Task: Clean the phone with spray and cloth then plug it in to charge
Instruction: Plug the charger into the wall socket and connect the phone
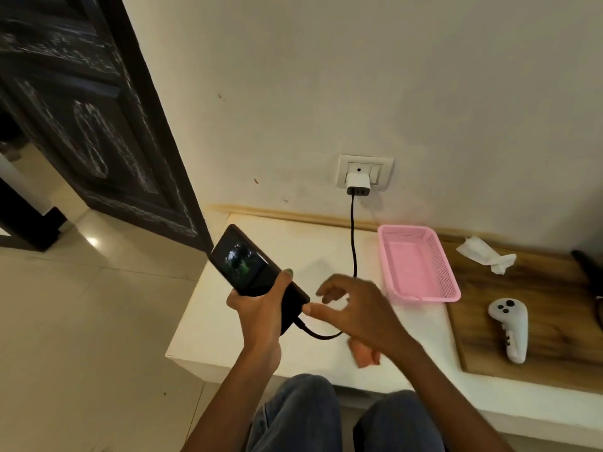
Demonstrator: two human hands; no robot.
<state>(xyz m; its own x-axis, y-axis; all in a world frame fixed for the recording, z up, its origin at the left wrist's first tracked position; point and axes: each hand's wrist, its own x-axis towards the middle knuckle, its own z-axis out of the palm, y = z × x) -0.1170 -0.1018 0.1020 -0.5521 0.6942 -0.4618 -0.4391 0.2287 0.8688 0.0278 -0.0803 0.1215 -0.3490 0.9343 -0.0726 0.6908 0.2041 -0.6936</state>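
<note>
Bare forearms, no sleeves, no watch or rings. Greenish polish on the left thumbnail (288,272). Blue jeans (300,415) over both knees.

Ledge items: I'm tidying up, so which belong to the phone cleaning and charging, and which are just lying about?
Job: phone, cable, charger, pink cloth, left hand, right hand.
Lying about: pink basket, white controller, crumpled tissue.
</note>
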